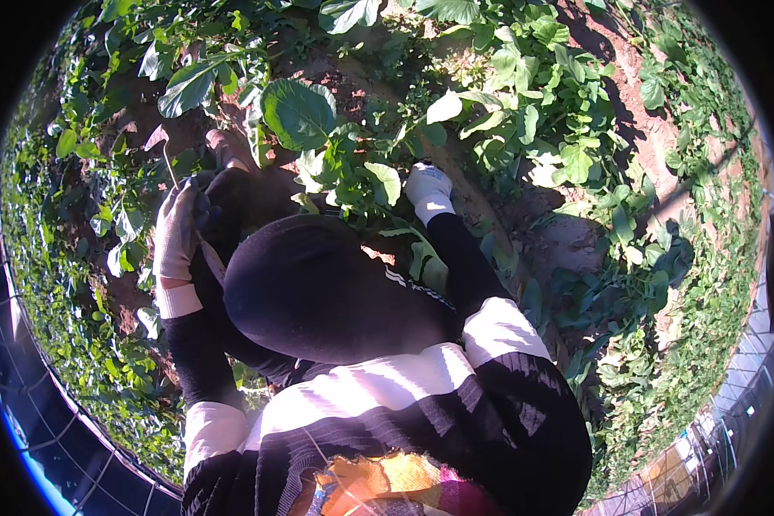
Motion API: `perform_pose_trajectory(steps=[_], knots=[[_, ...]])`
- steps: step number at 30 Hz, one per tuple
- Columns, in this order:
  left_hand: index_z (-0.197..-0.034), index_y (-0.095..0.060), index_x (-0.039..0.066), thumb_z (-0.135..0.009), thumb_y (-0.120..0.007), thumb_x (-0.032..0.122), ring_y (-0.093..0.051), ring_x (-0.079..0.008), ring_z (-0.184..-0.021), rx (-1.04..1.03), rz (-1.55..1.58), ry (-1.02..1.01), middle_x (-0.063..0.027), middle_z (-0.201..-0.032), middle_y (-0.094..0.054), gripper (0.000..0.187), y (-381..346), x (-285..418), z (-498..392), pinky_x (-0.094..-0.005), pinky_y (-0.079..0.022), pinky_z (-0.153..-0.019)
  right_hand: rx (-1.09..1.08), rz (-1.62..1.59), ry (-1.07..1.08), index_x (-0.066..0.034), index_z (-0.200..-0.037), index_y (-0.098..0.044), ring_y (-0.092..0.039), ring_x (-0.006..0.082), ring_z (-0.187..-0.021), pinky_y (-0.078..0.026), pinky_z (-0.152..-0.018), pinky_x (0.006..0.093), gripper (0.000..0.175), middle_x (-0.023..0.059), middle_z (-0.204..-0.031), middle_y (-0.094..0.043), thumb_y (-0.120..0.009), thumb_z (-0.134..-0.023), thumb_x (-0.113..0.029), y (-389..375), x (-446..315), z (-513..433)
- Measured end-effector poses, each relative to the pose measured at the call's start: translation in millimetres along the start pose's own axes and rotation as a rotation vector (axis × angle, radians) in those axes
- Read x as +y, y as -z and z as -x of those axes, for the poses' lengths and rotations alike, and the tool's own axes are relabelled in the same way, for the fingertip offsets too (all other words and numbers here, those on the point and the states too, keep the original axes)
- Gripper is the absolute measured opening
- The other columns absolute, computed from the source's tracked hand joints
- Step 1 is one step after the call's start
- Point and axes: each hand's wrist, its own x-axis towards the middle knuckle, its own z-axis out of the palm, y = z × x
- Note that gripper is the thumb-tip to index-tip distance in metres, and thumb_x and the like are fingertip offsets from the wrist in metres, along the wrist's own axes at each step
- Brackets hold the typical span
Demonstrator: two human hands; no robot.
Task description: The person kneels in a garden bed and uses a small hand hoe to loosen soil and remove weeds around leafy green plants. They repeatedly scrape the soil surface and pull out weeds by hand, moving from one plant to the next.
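My left hand (182,222), in a light knitted glove with a darker palm, is closed around a small hand hoe (169,164). The hoe's thin curved neck and small blade point up and away, and its handle runs back below the hand toward my knee. My right hand (429,187), in a white glove with writing on its back, is low at the soil beside broad-leaved green plants (348,161). Its fingers are curled and mostly hidden, so whatever they may hold cannot be made out. A large leaf (298,115) stands between the hands.
My bent knee in dark trousers (297,290) fills the middle. Leafy rows (574,116) and low weeds lie all around, with bare reddish soil (658,129) at the right. A dark band crossed by wire-like lines (58,413) curves along the lower left rim.
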Motion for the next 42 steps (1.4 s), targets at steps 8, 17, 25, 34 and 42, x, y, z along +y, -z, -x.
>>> perform_pose_trajectory(steps=[8,17,25,34,42], knots=[[-0.109,-0.060,0.002,-0.093,-0.050,0.022,-0.049,-0.0062,-0.061,-0.012,0.026,0.008,0.0023,-0.071,-0.052,0.028,-0.8,2.8,2.8,-0.0235,-0.049,-0.062,-0.232,-0.366,0.278,0.0010,-0.103,-0.062,-0.062,0.0312,-0.092,-0.046,-0.080,0.0378,0.052,0.0189,-0.103,-0.064,-0.054,-0.084,-0.047,2.8,32.3,-34.8],[-0.109,-0.059,0.001,-0.093,-0.052,0.023,-0.050,-0.0073,-0.061,-0.019,0.029,-0.024,0.0011,-0.071,-0.052,0.028,4.4,-4.7,-1.0,-0.0250,-0.050,-0.061,-0.397,-1.247,-0.046,-0.0044,-0.111,-0.058,-0.059,0.0131,-0.077,-0.046,-0.070,0.0278,0.040,0.0056,-0.094,-0.064,-0.071,-0.076,-0.019,-10.7,63.6,-34.5],[-0.109,-0.060,0.002,-0.091,-0.055,0.024,-0.052,-0.0057,-0.062,-0.074,0.071,-0.033,0.0031,-0.072,-0.055,0.028,3.2,-3.1,-2.6,-0.0225,-0.050,-0.061,0.057,-0.917,0.055,-0.0023,-0.091,-0.060,-0.059,0.0208,-0.079,-0.046,-0.071,0.0314,0.018,0.0125,-0.084,-0.063,-0.060,-0.083,-0.018,-30.5,79.4,-43.9],[-0.108,-0.060,0.002,-0.091,-0.054,0.026,-0.047,-0.0056,-0.061,-0.054,0.047,-0.033,0.0032,-0.071,-0.051,0.030,3.2,-4.4,-0.5,-0.0245,-0.048,-0.061,0.190,-0.061,0.004,-0.0067,-0.103,-0.062,-0.065,0.0305,-0.093,-0.051,-0.076,0.0429,0.025,0.0143,-0.099,-0.067,-0.053,-0.084,-0.021,-3.8,-9.3,-7.4],[-0.110,-0.060,0.001,-0.092,-0.053,0.022,-0.049,-0.0047,-0.060,-0.038,0.063,-0.022,0.0038,-0.069,-0.051,0.028,4.5,-3.4,1.6,-0.0238,-0.050,-0.063,0.171,-0.003,0.171,-0.0060,-0.109,-0.058,-0.059,0.0311,-0.101,-0.047,-0.084,0.0416,0.035,0.0164,-0.109,-0.062,-0.051,-0.085,-0.030,-4.0,12.1,-25.5]])
